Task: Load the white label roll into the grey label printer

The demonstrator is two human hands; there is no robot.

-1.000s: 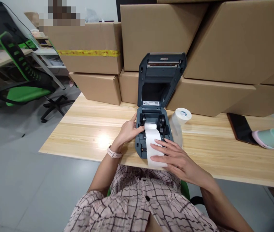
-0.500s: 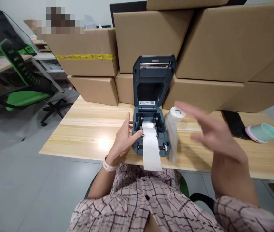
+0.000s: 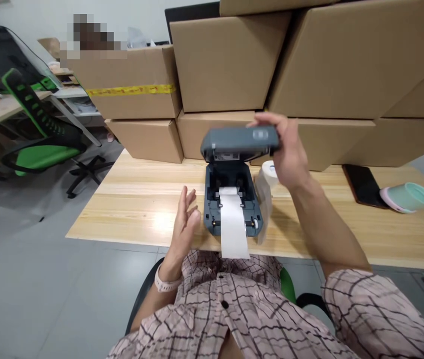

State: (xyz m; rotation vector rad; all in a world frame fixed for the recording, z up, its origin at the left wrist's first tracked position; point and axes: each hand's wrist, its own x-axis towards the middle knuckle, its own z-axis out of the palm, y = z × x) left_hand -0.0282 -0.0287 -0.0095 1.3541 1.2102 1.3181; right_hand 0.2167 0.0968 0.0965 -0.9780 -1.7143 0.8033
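A dark grey label printer [image 3: 209, 219] stands on the wooden table near its front edge. White label paper [image 3: 233, 227] runs out of its open body and hangs over the front. The printer's lid [image 3: 230, 139] is tilted partway down above the body. My right hand [image 3: 288, 149] grips the lid's right front corner, its fingers over the top. Just left of the printer, my left hand [image 3: 185, 224] is raised with fingers apart, holding nothing. A roll of white labels [image 3: 270, 172] stands right of the printer, partly behind my right hand, with a strip trailing forward.
Cardboard boxes [image 3: 230, 65] are stacked along the back of the table [image 3: 122, 199]. A black phone [image 3: 363, 184] and a mint-green cup [image 3: 415, 196] lie at the right. A green and black chair [image 3: 43, 154] stands beyond the table's left end.
My right hand has moved left and taken hold of the lid, which has swung from upright to partway down. My left hand has come off the printer to the left.
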